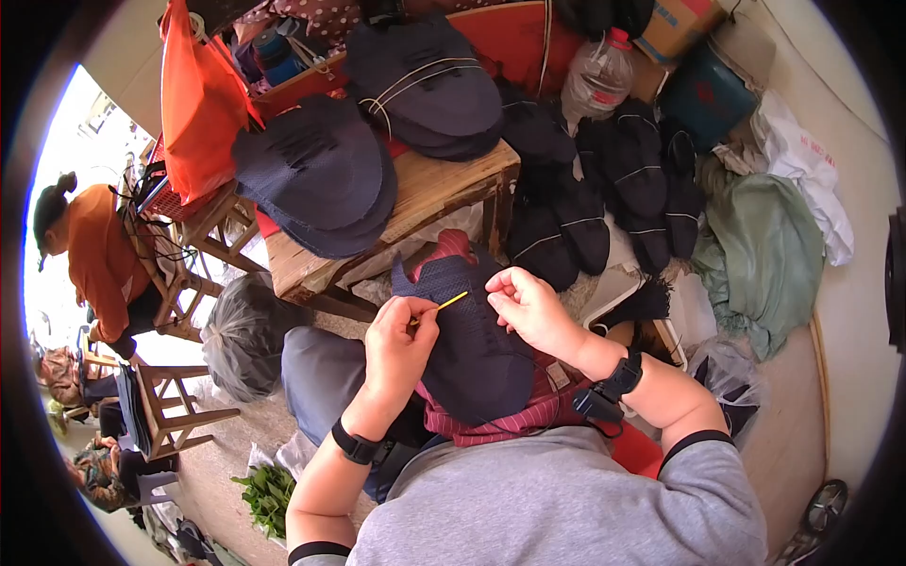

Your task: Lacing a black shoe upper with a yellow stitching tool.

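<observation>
A dark navy fabric piece (481,368), rounded at its near end, lies across my lap on a red striped cloth (472,434). My left hand (398,344) is closed over the left side of this piece, pinching a thin yellow stick (454,301) that points up and to the right. What kind of tool the stick is, I cannot make out. My right hand (536,313) hovers at the piece's right side with thumb and forefinger pressed together. Anything between those fingertips is too small to see.
Ahead, a wooden table (444,184) bears a loose stack of dark fabric pieces (316,174) and a tied stack (429,85). More dark bundles (628,165) lie to its right, near a clear plastic jug (599,80). A person in orange (99,255) sits at far left.
</observation>
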Tool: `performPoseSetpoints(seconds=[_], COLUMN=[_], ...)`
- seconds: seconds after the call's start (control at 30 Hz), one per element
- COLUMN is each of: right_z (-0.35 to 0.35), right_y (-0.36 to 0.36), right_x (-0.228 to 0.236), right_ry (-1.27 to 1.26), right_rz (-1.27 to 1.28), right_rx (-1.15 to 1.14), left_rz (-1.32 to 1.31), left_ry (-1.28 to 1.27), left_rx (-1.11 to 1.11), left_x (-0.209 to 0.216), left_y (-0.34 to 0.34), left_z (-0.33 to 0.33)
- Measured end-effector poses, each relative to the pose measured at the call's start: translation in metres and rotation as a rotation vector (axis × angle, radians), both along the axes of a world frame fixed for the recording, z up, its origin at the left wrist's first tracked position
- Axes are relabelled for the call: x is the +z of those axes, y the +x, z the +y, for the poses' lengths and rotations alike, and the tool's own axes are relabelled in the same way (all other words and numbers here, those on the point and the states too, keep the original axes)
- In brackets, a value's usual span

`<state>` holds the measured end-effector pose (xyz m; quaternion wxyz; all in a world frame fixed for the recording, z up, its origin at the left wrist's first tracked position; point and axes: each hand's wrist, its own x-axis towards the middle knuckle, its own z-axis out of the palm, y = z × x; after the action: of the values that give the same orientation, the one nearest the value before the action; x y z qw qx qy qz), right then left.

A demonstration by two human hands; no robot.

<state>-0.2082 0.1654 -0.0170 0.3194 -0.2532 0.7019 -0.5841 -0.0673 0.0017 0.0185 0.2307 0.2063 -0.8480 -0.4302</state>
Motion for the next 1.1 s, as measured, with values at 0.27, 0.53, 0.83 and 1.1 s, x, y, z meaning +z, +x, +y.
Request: performPoseSetpoints(seconds=[0.27, 0.53, 0.83, 1.1], right_z=[0.001, -0.006, 0.015, 0.021], right_y=[-0.007, -0.016, -0.026, -0.017], right_x=[-0.004, -0.011, -0.027, -0.028], right_ry=[-0.031, -0.035, -0.477, -0.255], right_rz=[-0.143, -0.291, -0.814, -0.965], right_rx=[0.11, 0.114, -0.16, -0.145], left_rz=[0.0, -0.004, -0.022, 0.013], left_ry=[-0.313, -0.489, -0.339, -0.364], left_rx=[-0.213, -0.081, -0.033, -0.023], left_x=[0.007, -0.002, -0.017, -0.023], left_y=[-0.016, -0.024, -0.013, -0.01], left_z=[-0.012, 0.004, -0.001, -0.002])
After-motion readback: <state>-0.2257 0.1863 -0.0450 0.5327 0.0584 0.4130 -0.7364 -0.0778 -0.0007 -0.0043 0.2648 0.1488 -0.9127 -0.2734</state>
